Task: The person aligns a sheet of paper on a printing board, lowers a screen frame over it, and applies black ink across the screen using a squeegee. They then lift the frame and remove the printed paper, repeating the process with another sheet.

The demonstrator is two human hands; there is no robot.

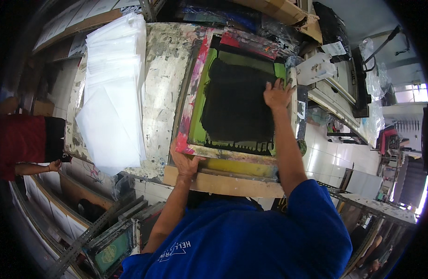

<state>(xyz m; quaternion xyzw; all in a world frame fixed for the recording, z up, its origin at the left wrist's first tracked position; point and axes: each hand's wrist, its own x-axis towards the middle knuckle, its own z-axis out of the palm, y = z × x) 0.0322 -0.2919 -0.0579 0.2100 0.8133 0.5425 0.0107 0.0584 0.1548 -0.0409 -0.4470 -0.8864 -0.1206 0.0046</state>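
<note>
A screen printing frame [191,116] lies on the worktable in front of me, its wooden border smeared with pink, red and black. Black ink covers most of its green mesh [239,100], with drips along the near edge. My left hand [185,163] grips the frame's near left corner, fingers up its left side and thumb along the near edge. On the frame's right side rests my right hand [278,94], fingers spread over the border and fingertips darkened. Under the near edge, a yellowish surface [237,167] and a brown strip [223,183] show.
Left of the frame, overlapping white sheets [114,102] lie on the stained worktable [163,83]. A person in a red top [25,144] stands at the far left. More frames [114,249] lean below. At right are a white block [315,69] and plastic-wrapped equipment [374,93].
</note>
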